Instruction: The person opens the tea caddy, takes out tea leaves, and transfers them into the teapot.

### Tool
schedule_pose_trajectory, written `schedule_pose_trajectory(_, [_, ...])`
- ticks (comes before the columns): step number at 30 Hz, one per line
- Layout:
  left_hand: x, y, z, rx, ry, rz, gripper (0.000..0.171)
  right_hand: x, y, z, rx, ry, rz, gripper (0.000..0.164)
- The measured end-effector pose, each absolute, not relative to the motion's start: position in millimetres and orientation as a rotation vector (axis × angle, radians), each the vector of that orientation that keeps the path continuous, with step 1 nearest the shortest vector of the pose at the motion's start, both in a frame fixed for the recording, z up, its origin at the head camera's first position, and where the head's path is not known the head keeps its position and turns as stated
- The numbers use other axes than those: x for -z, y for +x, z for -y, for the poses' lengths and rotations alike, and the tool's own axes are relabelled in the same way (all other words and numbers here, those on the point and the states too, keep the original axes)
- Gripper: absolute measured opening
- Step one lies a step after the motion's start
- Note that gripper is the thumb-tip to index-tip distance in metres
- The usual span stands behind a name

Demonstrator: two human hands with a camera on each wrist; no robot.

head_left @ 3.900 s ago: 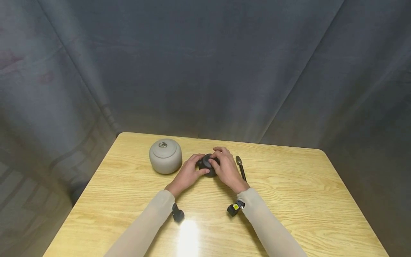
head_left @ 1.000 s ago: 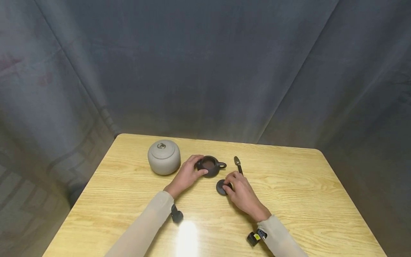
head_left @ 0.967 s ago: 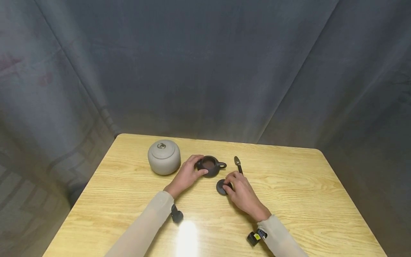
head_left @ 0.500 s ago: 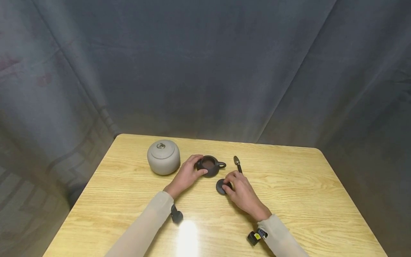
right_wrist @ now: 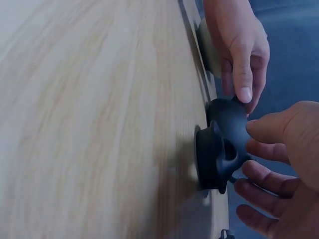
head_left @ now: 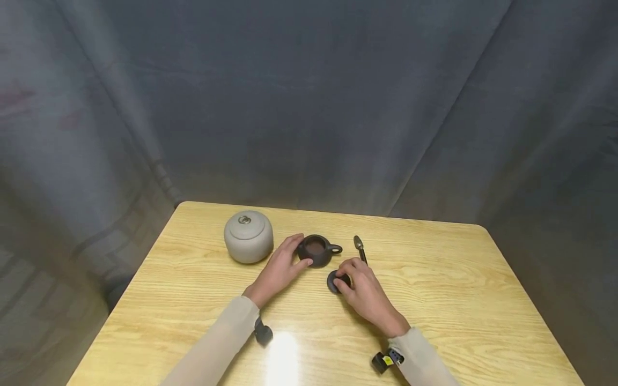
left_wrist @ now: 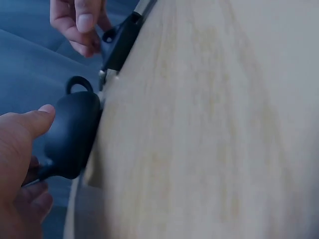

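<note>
Arching over the lid [head_left: 331,281], the right hand [head_left: 366,294] hangs loosely spread (the left hand [head_left: 279,271], also spread, brackets the teapot [head_left: 322,259]).

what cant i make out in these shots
Teapot contents: head view, the opening is too dark and small to tell if anything is inside.
Jar interior: head view, covered by the jar lid.
Spoon-like utensil, lower handle: head view, behind the right hand.
Small dark object: right wrist view, cut off by the bottom edge, so unidentifiable.
</note>
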State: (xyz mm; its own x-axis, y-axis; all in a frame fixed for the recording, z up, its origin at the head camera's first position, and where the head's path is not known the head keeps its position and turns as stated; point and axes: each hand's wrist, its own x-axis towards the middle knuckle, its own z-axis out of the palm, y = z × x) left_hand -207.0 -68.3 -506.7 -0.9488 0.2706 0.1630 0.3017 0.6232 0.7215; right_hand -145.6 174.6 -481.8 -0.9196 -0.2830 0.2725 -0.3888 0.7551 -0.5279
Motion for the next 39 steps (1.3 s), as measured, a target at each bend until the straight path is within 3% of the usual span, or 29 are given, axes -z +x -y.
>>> schedule_pose_trajectory(10, [475.6, -175.5, 82.9, 1.222, -0.533, 2.692, 0.065, 473.1, -140.3, -156.6, -1.005, 0.510, 2.763, 0.006])
schedule_pose_trajectory(19, [440.9, -156.1, 110.5, 1.078, -0.566, 2.505, 0.061, 469.0, -135.6, -125.2, -1.198, 0.508, 2.744, 0.022])
schedule_pose_trajectory(32, [433.6, -170.0, 161.1, 1.014, -0.374, 2.369, 0.050, 460.7, -142.0, -75.8, -1.341, 0.582, 2.637, 0.034])
schedule_pose_trajectory(39, [436.4, -182.8, 173.8, 1.053, -0.255, 2.464, 0.050, 456.5, -155.2, -49.4, -1.452, 0.544, 2.620, 0.048])
